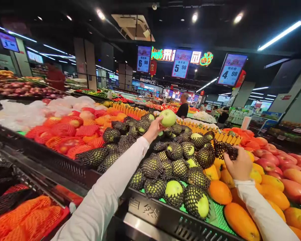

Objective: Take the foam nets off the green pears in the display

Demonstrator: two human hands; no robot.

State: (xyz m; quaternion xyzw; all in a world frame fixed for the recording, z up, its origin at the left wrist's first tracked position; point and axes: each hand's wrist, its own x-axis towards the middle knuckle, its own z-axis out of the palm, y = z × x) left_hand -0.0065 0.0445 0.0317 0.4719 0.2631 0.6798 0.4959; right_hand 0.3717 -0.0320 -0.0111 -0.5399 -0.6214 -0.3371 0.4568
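My left hand (153,129) is closed around a bare green apple (168,118), raised over the far part of the display. In my right hand (240,164) is a black foam net sleeve (225,150), pinched between thumb and fingers above the yellow fruit. Between and below my hands lies a heap of green apples in black foam nets (174,150). One netted green apple (174,190) near the front edge shows much of its bare skin. Both of my arms wear white sleeves.
Red-netted fruit (70,130) fills the left of the stand. Mangoes (242,221) and red apples (278,160) lie to the right. A black slatted edge (188,227) borders the front. Orange netting (27,217) sits lower left. A person (183,106) stands beyond the display.
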